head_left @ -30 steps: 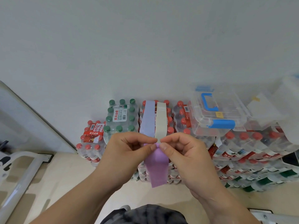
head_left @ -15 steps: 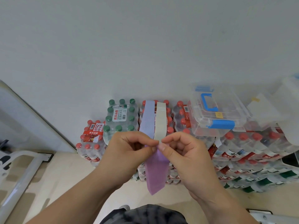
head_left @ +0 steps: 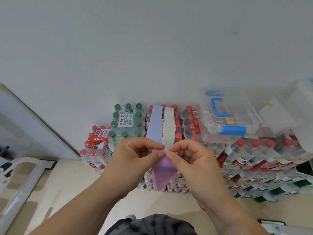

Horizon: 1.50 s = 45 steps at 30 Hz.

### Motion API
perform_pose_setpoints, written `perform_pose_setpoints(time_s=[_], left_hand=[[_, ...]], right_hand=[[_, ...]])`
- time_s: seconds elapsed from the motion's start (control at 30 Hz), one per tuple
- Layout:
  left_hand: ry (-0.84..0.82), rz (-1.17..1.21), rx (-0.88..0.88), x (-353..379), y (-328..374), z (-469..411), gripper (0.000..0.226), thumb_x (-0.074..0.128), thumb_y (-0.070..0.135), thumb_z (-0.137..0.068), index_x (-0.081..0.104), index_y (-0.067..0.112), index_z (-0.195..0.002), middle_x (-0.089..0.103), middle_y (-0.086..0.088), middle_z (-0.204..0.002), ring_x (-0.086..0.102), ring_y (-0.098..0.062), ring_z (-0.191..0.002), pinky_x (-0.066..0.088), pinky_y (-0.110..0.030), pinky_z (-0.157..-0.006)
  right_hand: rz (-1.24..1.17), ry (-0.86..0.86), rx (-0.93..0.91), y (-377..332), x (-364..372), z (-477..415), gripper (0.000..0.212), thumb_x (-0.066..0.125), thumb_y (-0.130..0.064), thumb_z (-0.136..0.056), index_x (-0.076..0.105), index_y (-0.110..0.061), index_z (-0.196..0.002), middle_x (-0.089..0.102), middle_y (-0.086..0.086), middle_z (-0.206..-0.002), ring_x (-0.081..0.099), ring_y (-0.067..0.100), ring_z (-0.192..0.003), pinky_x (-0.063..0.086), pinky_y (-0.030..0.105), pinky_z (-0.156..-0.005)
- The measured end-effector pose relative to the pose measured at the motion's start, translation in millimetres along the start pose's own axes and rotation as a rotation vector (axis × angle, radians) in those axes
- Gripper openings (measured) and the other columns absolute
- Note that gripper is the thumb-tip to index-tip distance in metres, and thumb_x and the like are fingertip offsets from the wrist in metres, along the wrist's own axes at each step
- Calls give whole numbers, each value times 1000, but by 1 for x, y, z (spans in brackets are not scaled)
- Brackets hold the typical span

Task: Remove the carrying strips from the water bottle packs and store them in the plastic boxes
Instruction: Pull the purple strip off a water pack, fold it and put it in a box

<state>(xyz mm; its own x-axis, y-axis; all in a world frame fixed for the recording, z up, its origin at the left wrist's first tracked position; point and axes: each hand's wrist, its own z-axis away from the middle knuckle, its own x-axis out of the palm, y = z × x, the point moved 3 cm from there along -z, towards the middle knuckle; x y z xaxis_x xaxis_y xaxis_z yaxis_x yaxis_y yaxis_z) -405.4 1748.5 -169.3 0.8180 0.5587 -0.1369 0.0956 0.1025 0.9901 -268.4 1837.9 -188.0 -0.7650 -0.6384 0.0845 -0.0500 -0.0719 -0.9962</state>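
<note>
A purple carrying strip [head_left: 161, 173] hangs in front of the stacked packs, pinched at its top by my left hand [head_left: 135, 160] and my right hand [head_left: 188, 161], fingertips meeting. Behind them a red-capped water bottle pack [head_left: 177, 126] carries a pale lavender strip [head_left: 155, 123] and a cream strip [head_left: 168, 127] side by side over its top. A clear plastic box [head_left: 227, 114] with a blue handle and blue latch sits closed on the packs to the right.
A green-capped pack [head_left: 126, 121] and a lower red-capped pack [head_left: 95, 146] stand left of centre against the white wall. Many more packs [head_left: 271, 160] pile up at right, with another clear box [head_left: 296, 114] on top. A white frame [head_left: 22, 180] lies on the floor at left.
Both hands stay pinched on the purple strip; its hanging end has drawn in slightly and twisted between the fingers. Nothing else has moved.
</note>
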Motion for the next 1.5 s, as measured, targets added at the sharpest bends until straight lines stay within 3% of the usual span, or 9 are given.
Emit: perform_pose_setpoints(time_s=[0.2, 0.33, 0.6, 0.73, 0.87, 0.97, 1.07, 1.3, 1.5], left_hand=[[8, 0, 21, 2, 3, 1, 12, 79, 7, -78, 80, 18, -82, 74, -21, -80, 64, -52, -85, 54, -65, -76], [-14, -6, 38, 3, 5, 2, 13, 78, 24, -73, 80, 18, -84, 72, -24, -82, 63, -52, -85, 53, -66, -76], [80, -41, 67, -1, 4, 2, 12, 79, 8, -78, 80, 20, -78, 74, -9, -73, 69, -34, -74, 59, -35, -67], [142, -57, 65, -1, 3, 4, 8, 79, 12, -78, 81, 20, -78, 75, -4, -71, 69, -24, -69, 54, -21, -61], [169, -43, 50, -1, 1, 4, 13, 78, 10, -79, 80, 23, -76, 76, -2, -71, 71, -21, -69, 55, -21, -63], [137, -3, 40, -1, 2, 5, 13, 77, 9, -80, 80, 22, -76, 75, -6, -72, 71, -28, -71, 56, -25, -65], [115, 39, 28, 0, 3, 7, 14, 78, 5, -77, 79, 19, -76, 74, -8, -72, 69, -22, -68, 54, -22, -62], [98, 74, 14, -1, 1, 9, 21, 79, -3, -74, 80, 18, -78, 73, -19, -77, 65, -42, -75, 58, -46, -72], [82, 49, -14, -3, -1, 9, 23, 78, 1, -78, 81, 23, -84, 75, -11, -75, 68, -20, -71, 56, -26, -67]], right_hand=[[31, -9, -19, -2, -3, -3, 13, 75, -6, -86, 75, -19, -84, 76, 6, -78, 70, 13, -72, 55, 21, -68], [34, -5, -16, -2, -3, -3, 17, 75, -3, -86, 75, -20, -85, 75, 2, -80, 68, 10, -75, 56, 22, -72], [12, 28, 7, -3, 1, -1, 26, 74, -10, -89, 68, -33, -99, 76, 13, -77, 72, 37, -83, 56, 53, -83], [40, 61, -5, -1, 6, 1, 32, 77, -8, -86, 65, -29, -106, 73, 11, -73, 71, 29, -75, 58, 48, -80], [63, 73, -18, 1, 9, 2, 33, 81, -9, -82, 66, -29, -103, 74, 10, -73, 73, 29, -75, 61, 42, -77], [56, 98, -30, 2, 9, 3, 28, 82, -11, -81, 68, -28, -99, 73, 12, -71, 71, 34, -75, 59, 44, -78], [24, 128, -33, 3, 8, 4, 14, 79, -23, -80, 72, -27, -91, 76, 8, -75, 72, 31, -78, 58, 49, -82], [7, 133, -36, 4, 7, 4, 13, 75, -11, -87, 73, -23, -86, 79, 3, -82, 74, 23, -81, 58, 45, -84], [-4, 117, -33, 6, 8, 4, 16, 73, -12, -88, 71, -28, -88, 78, 6, -84, 73, 26, -84, 57, 44, -83]])
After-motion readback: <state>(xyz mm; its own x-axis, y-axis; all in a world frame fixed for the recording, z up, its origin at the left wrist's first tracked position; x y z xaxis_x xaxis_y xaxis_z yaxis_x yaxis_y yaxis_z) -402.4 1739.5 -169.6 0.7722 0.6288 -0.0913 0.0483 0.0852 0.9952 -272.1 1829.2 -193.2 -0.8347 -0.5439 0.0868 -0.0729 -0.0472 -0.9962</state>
